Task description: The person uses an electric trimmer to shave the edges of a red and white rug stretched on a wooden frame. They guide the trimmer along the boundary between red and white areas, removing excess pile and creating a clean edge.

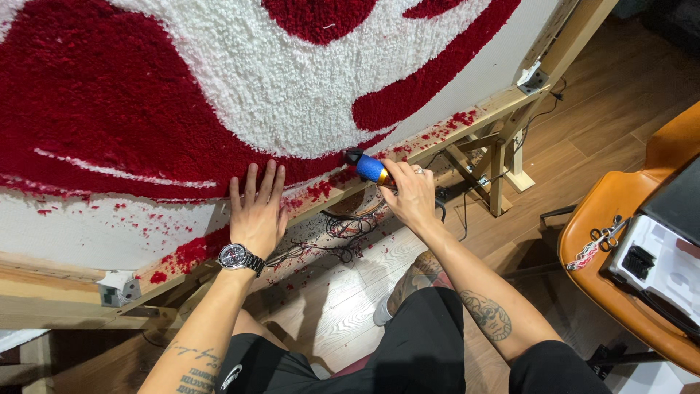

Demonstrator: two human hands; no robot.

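1. Trimming along the lower edge of the red and white rug (219, 87), stretched on its wooden frame (467, 117), could gouge the pile if the clipper tips.
2. The clipper (370, 169), blue-handled, sits against the rug's bottom edge, right of centre; the right hand (410, 195) has its fingers closed around it.
3. The left hand (257, 213) lies flat, fingers spread open on the rug just left of the clipper; a slip sideways could nick it.
4. The cord (343, 233) loops below and could snag.
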